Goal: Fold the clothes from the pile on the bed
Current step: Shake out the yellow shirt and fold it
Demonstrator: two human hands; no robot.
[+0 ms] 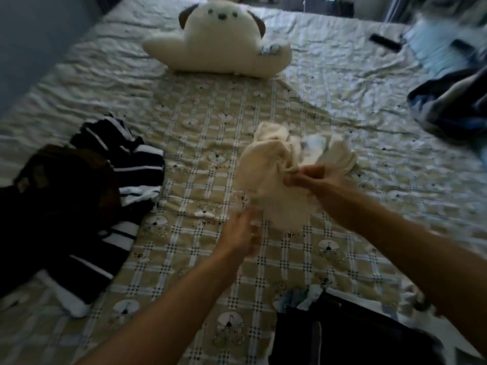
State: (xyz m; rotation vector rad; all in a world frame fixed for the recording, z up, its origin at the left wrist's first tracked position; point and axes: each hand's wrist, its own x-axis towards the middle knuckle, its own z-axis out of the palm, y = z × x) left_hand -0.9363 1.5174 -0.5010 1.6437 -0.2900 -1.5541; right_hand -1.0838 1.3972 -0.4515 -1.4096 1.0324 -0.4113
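Observation:
A crumpled cream garment [268, 177] hangs bunched above the middle of the bed. My right hand [313, 180] pinches its upper edge near the middle. My left hand [242, 233] grips the lower left edge of the same garment; motion blur hides the fingers' exact hold. A pile of dark clothes [60, 206], with a navy and white striped piece [131, 164] on top, lies at the left. More dark clothes [342, 335] sit at the near edge in front of me.
The bed has a beige checked sheet [210, 259] with bear prints. A white plush dog pillow [218, 40] rests at the far middle. A dark blue blanket [453, 101] lies at the right, with a black remote [386, 42] behind it.

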